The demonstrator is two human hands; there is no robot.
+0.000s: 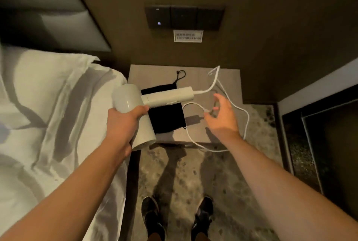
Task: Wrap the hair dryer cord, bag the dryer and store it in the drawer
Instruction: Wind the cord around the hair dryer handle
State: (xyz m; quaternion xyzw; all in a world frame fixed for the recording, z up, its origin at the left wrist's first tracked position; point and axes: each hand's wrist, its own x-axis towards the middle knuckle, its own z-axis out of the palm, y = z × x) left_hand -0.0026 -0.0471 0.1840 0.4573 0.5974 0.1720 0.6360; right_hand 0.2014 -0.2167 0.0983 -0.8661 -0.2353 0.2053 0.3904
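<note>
So the left hand (124,122) has the white hair dryer (135,109) by its barrel, fingers wrapped right around it, holding it up over the left edge of the nightstand (228,78). The handle sticks out to the right, passing above a black drawstring bag (166,118) that lies flat on the nightstand top.

The white cord (240,109) comes out of the handle end, kinks up toward the wall, then swings down in a big loose loop off the front of the nightstand and back up onto the top. The right hand (222,117) is open, fingers spread and slightly curled, hovering just right of the bag with the fingertips right at the loose end of the cord. Can't tell if it's actually touching it; it's blurry there.

The bed (48,105) with white sheets is on the left, and a dark switch panel (184,18) is on the wall above the nightstand.
</note>
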